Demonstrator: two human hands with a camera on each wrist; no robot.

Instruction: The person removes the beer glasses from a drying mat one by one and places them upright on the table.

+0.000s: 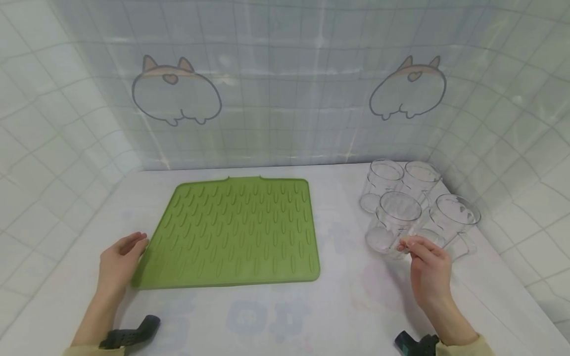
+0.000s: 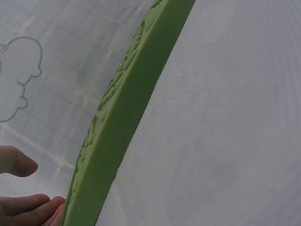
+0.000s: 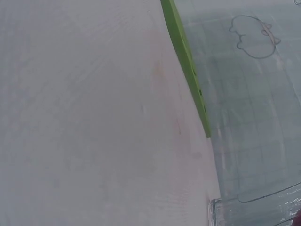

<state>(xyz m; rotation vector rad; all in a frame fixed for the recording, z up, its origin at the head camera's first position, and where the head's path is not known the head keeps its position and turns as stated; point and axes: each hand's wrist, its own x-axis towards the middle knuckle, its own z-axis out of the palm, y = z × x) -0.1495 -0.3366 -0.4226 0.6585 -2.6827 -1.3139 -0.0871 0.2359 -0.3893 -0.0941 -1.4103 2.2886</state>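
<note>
A green ridged silicone drying mat [image 1: 240,232] lies flat on the white table. Beside its left edge my left hand [image 1: 119,257] rests with loosely bent fingers; in the left wrist view the fingertips [image 2: 47,207] are right at the mat's edge, thumb apart from them. On the right, my right hand [image 1: 431,269] pinches the handle side of the front clear glass mug [image 1: 394,220] between thumb and fingers. That mug stands upright, rim up; part of its handle is hidden behind the fingers. The right wrist view catches only a corner of clear glass [image 3: 254,207].
More clear glass mugs stand close around the front one: one to its right [image 1: 455,215] and two behind, left [image 1: 384,180] and right [image 1: 420,180]. Tile-patterned plastic sheeting [image 1: 285,109] walls the table's back and sides. Dark cameras [image 1: 133,336] sit on both wrists.
</note>
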